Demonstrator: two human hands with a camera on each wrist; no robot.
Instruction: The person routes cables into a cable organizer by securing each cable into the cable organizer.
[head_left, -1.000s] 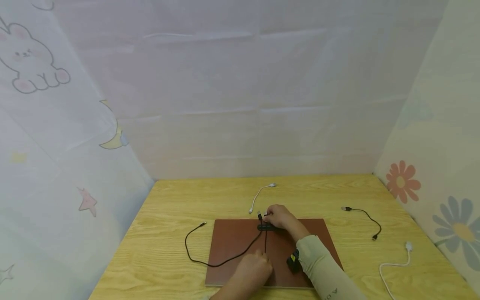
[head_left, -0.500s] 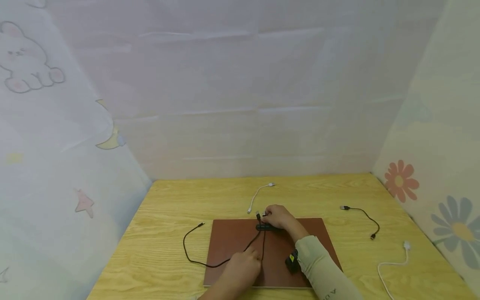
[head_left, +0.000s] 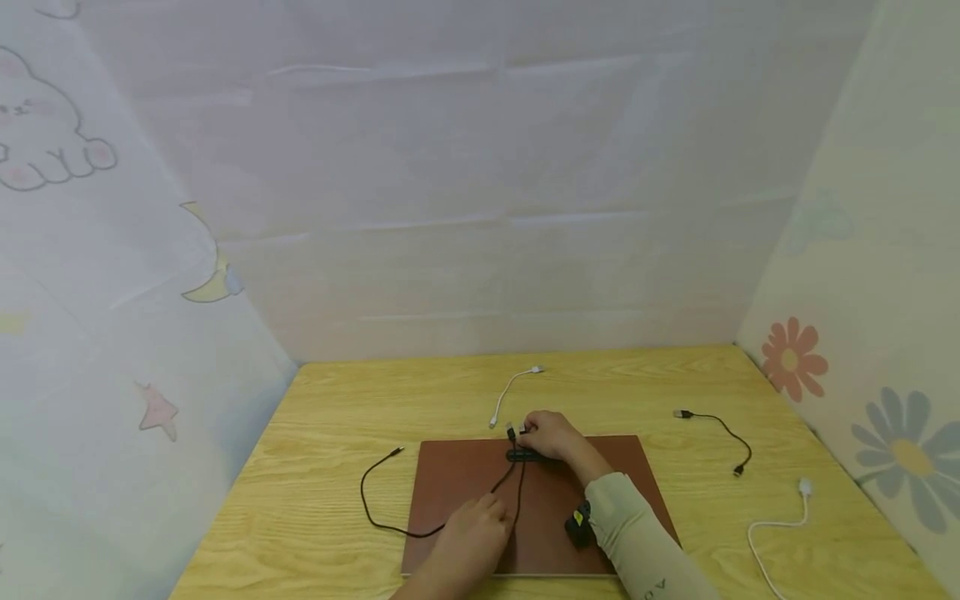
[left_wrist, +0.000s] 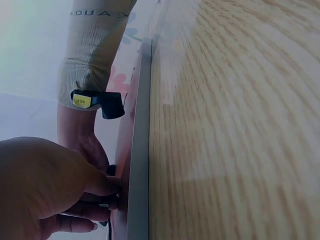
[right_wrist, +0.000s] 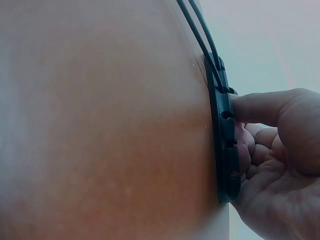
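A black slotted cable holder (right_wrist: 226, 150) sits along the far edge of a brown board (head_left: 551, 533). Two black cables pass through its slots. My right hand (head_left: 551, 435) is at the holder, pinching the USB plug end of one cable (head_left: 520, 492) just beyond it. My left hand (head_left: 471, 529) is low over the board's near part, fingers curled, pinching that cable's other end; a small plug (left_wrist: 105, 205) shows between its fingers. The other black cable (head_left: 363, 500) loops left onto the table, its USB plug (head_left: 512, 433) standing beside my right fingertips.
A short white cable (head_left: 510, 393) lies behind the board on the wooden table (head_left: 337, 417). To the right lie a short black cable (head_left: 727, 425) and a white cable (head_left: 776, 525). My right wrist wears a black device (head_left: 579, 525). Patterned sheets enclose the table.
My left hand has moved left over the board, and the cable it holds has swung with it, bowing a little. My right hand stays at the cable holder. The whole view has shifted slightly.
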